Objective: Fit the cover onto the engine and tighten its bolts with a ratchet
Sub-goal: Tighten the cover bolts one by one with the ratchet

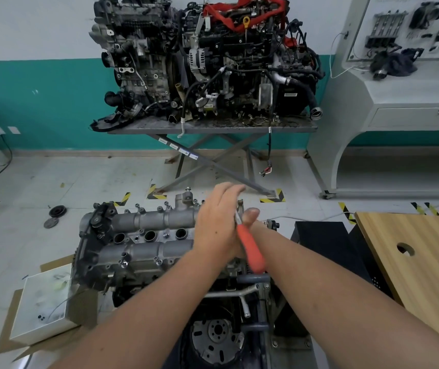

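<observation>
The ribbed, cast grey metal cover [143, 235] sits on the engine [213, 336] at centre. The left hand [217, 225] lies flat, fingers straight. The right hand [250, 217] grips the orange-handled steel ratchet [250, 249]. At 3 o'clock stands a pale wooden desk [426, 262] on the tiled floor [53, 179].

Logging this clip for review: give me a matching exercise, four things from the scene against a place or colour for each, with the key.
Things:
1. ratchet handle
2. cover
3. wooden board
4. white box

Descriptions:
A. lying on cardboard, left of the engine
B. orange, between the two hands
C. at the right edge, with a round hole
D. grey metal, on top of the engine

Pairs: 1-B, 2-D, 3-C, 4-A
</observation>
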Demonstrator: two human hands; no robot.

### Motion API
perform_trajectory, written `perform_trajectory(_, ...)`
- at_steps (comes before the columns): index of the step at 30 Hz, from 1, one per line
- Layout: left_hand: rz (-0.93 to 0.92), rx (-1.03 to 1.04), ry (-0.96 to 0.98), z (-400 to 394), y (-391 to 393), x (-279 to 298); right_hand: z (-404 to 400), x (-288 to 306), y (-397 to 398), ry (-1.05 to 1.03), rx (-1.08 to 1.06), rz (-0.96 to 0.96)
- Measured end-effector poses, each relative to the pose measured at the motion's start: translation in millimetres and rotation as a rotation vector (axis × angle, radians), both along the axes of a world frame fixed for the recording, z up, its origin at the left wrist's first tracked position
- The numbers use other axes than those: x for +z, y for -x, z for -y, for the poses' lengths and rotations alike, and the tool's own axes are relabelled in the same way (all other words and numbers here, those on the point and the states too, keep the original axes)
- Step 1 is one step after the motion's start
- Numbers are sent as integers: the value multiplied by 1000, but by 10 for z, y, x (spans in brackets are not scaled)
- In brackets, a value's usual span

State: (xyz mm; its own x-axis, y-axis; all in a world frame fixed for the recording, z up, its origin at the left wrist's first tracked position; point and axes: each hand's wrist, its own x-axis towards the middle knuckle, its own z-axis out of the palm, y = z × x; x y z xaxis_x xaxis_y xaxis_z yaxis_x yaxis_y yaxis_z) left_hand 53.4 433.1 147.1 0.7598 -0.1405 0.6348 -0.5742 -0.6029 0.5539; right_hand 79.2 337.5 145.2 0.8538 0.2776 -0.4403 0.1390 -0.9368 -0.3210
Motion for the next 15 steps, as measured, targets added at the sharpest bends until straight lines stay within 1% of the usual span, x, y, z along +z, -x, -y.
perform_trajectory(1,-123,-46,187,51,40,-15,-14,18,9,28,-1,-9)
perform_trajectory(2,-224,-69,391,114,77,-19,-33,14,1,119,37,-36)
perform_trajectory(4,-442,-47,831,245,107,17,-30,3,-26,193,146,-25)
perform_trajectory(5,-573,-38,984,275,92,42,-16,4,-3,176,103,-49)
perform_trajectory(7,-789,-55,1138,246,41,98,-28,-3,-6,197,73,-56)
perform_trajectory(8,-845,-67,1167,198,-3,130,-31,-18,-7,200,82,-38)
perform_trajectory(10,-901,-87,1150,60,-95,191,-30,-54,-11,242,103,7)
perform_trajectory(12,-936,-136,1031,-69,-141,264,-27,-64,-16,235,65,27)
perform_trajectory(15,-1003,-228,832,-198,-147,336,-27,-42,-3,273,98,31)
